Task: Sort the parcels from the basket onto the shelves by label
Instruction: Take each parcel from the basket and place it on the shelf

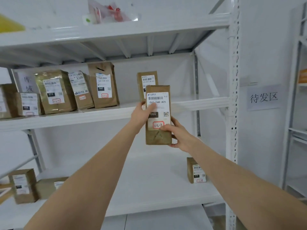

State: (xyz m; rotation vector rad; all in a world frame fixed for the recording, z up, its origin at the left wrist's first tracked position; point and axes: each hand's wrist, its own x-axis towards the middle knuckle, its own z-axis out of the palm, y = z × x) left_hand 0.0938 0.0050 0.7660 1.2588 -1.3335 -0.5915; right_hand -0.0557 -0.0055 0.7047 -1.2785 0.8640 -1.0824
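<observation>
Both arms reach out, the right hand point(181, 138) gripping the lower right corner of an upright brown parcel point(158, 98), the left hand point(141, 115) clasping its left edge, fingers curled behind, holding it just before the middle shelf point(207, 102), where another parcel point(147, 78) stands behind.

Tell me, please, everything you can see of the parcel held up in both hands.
The parcel is a tall, slim pack wrapped in brown paper, held upright in the air before the middle shelf. Its white label faces the camera: barcode, "060-06B-A05", a black "060" box, a QR code and a red-bordered handwritten sticker. The left hand grips its left edge, the right hand its lower right corner.
</observation>
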